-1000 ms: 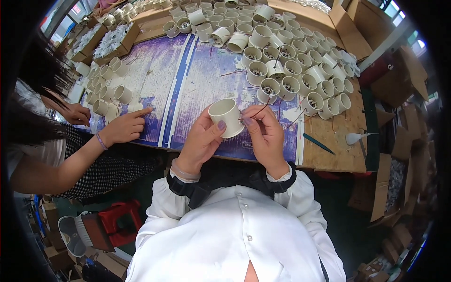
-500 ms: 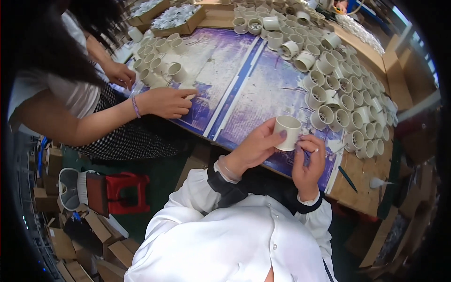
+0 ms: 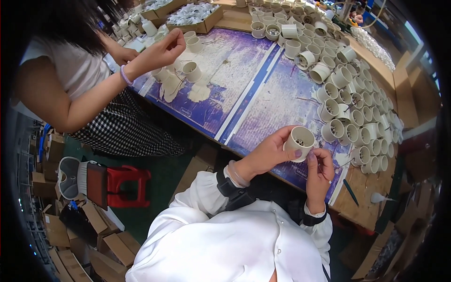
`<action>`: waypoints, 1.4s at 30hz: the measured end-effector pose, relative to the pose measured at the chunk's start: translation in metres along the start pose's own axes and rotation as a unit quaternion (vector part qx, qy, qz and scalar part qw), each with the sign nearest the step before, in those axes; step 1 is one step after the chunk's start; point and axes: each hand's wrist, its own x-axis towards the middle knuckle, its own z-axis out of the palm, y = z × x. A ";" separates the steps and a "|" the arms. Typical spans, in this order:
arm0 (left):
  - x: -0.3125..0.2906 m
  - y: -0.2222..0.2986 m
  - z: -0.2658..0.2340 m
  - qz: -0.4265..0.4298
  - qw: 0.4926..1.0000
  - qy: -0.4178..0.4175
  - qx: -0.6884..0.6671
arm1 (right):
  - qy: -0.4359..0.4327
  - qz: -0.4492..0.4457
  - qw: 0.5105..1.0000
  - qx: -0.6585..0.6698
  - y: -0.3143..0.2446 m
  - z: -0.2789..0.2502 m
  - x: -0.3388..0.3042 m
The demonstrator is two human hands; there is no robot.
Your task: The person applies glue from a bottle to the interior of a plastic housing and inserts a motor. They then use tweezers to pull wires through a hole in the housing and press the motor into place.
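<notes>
My left hand (image 3: 265,155) grips a cream-coloured cylindrical cup (image 3: 304,150) by its side, thumb on the front wall. Its mouth tilts toward me, and small dark and metallic-looking parts show inside. Close against the cup's right side, my right hand (image 3: 319,175) is pinched around a thin strand, perhaps a wire; a small white tip (image 3: 330,182) pokes out below the fingers. Where the strand meets the cup is hidden by the fingers. Right of my hands, similar cups (image 3: 332,130) stand crowded together, several with parts inside and thin wires trailing out.
A purple-and-white worn mat (image 3: 253,127) covers the table. A dark green pen-like tool (image 3: 350,192) and a small white nozzle bottle (image 3: 378,197) lie at the right. Across the left side, a co-worker's raised hand (image 3: 164,49) is near more cups (image 3: 191,71). A red stool (image 3: 127,185) stands below.
The cup has tilted toward me, so its contents show now, and both my hands have shifted slightly right in view. The co-worker's near hand has risen from the mat.
</notes>
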 end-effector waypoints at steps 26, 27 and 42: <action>-0.001 -0.001 0.021 -0.014 0.993 0.085 -0.082 | 0.026 -0.236 0.964 -0.117 -0.007 -0.015 0.002; -0.001 -0.001 0.023 -0.011 0.992 0.090 -0.084 | 0.019 -0.271 0.952 -0.139 -0.007 -0.017 0.001; -0.005 -0.004 0.036 0.027 0.988 0.130 0.074 | -0.005 -0.391 0.902 -0.180 -0.006 -0.024 -0.009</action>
